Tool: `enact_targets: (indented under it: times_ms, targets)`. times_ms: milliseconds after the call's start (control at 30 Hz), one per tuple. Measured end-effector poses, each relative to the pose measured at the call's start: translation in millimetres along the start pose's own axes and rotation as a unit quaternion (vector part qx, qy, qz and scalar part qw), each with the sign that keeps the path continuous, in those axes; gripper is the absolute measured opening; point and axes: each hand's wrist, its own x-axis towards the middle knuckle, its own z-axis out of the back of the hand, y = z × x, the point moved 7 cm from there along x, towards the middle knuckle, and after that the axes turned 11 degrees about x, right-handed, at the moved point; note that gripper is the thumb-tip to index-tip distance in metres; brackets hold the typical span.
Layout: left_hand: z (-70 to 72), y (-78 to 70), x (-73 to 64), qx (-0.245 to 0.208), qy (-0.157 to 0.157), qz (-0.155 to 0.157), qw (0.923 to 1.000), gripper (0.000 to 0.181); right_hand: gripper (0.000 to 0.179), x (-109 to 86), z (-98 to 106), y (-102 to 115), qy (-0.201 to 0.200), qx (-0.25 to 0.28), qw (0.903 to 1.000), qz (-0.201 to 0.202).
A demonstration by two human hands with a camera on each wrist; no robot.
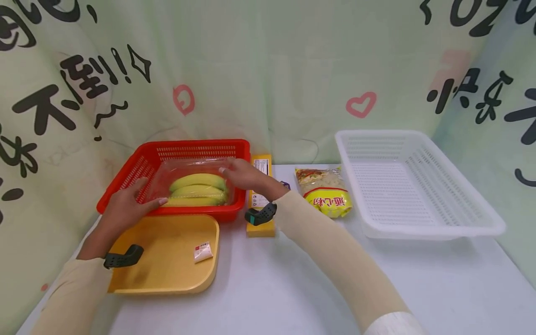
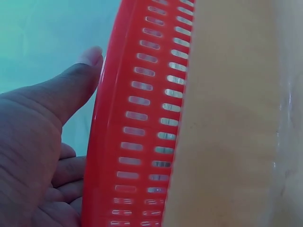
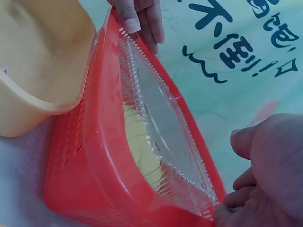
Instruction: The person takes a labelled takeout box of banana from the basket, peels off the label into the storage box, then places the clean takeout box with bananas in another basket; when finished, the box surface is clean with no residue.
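A clear plastic box [image 1: 197, 163] with several bananas [image 1: 197, 190] in it sits inside the red basket [image 1: 234, 216]. My left hand [image 1: 125, 204] is at the basket's front left corner, its thumb [image 1: 157, 203] stretched toward the bananas. In the left wrist view that thumb [image 2: 90, 59] reaches the red rim and the fingers [image 2: 71, 177] bend loosely behind it. At the basket's right side, my right hand [image 1: 247, 177] touches the rim by the box. The right wrist view shows its fingertips [image 3: 227, 215] right at the rim, with the thumb [image 3: 244, 142] apart from it.
In front of the basket stands a yellow tray [image 1: 159, 260] with a small white packet [image 1: 203, 252] in it. A yellow carton [image 1: 260, 230] lies under my right forearm. Farther right are a yellow noodle bag [image 1: 328, 197] and a white basket [image 1: 423, 228]. A printed curtain [image 1: 268, 70] hangs behind.
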Motion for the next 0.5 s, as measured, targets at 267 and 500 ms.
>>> enact_targets:
  times_ms: [267,500]
  targets:
    - [2.9,-9.8,-2.1,-0.015,-0.021,-0.024,0.9994,0.091,0.058,-5.4,6.2,-2.7,-0.012,0.012,0.9998,-0.010]
    - [1.1,-24.9,3.6,-0.024,-0.028,-0.036,0.9987,0.092,0.063,-7.1,15.6,-9.0,-0.023,0.022,0.9995,-0.004]
